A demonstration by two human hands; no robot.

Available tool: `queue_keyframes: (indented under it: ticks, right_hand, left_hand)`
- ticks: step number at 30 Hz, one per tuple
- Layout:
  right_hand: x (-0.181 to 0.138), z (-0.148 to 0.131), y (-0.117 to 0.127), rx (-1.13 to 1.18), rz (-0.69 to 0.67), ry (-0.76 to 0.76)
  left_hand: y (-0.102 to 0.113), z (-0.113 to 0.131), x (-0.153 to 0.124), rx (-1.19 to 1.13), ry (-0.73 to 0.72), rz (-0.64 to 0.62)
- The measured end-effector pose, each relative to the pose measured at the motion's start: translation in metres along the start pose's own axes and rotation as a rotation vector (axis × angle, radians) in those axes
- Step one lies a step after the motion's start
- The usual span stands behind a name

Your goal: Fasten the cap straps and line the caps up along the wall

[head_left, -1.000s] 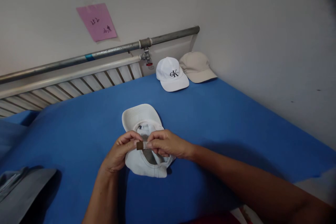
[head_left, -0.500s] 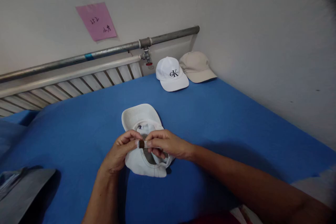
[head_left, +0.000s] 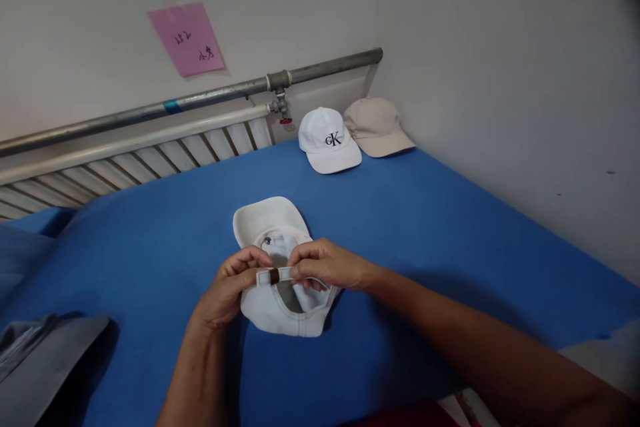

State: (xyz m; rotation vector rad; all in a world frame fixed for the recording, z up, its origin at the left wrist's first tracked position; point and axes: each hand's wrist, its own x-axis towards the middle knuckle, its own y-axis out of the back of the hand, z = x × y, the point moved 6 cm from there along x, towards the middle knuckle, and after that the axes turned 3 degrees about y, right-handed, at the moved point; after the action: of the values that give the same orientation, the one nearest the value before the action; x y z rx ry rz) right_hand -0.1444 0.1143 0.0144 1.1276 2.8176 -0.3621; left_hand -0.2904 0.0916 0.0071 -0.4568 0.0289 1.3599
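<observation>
White fabric sits between the person's two hands: a baseball cap (head_left: 275, 319) lying upturned on the blue cover (head_left: 440, 213), its hollow facing up and its brim pointing away from the person. Its adjustment strap (head_left: 284, 273) spans the rear opening and passes through a small brown slider (head_left: 275, 275). From where I stand, the left hand (head_left: 227, 290) has its grip closed, thumb against fingers, at the strap's short end. The right hand (head_left: 330, 265) pinches just as closely, thumb uppermost, on the strap a little to the right of the slider; the rest of the strap curves from that grip towards the cap's side.

Farther off, near the corner, a CK-lettered cap (head_left: 330, 140) rests right side up, touching a beige cap (head_left: 381, 127) beside it. Behind them the wall (head_left: 500, 47) carries a metal pipe (head_left: 215, 95) with a blue band (head_left: 172, 106), a pale radiator (head_left: 175, 157) and a valve with a red handle (head_left: 285, 121). Higher up hangs a handwritten pink paper (head_left: 187, 40). At the lower left, a grey item (head_left: 65, 367) is cut off from view; I cannot tell what it is.
</observation>
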Motion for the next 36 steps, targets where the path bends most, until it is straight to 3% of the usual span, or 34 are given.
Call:
queue_keyframes:
  ticks: [21,36]
  right_hand:
    - [-0.005,-0.0093,-0.0017,-0.073,-0.024,-0.032]
    - [-0.0014,-0.0038,-0.0054,-0.019,-0.042,0.004]
  left_hand:
    - [-0.0029,-0.0019,-0.0009,0.057,0.033,0.029]
    - [0.0006,-0.0035,0.0003,0.046,-0.027,0.021]
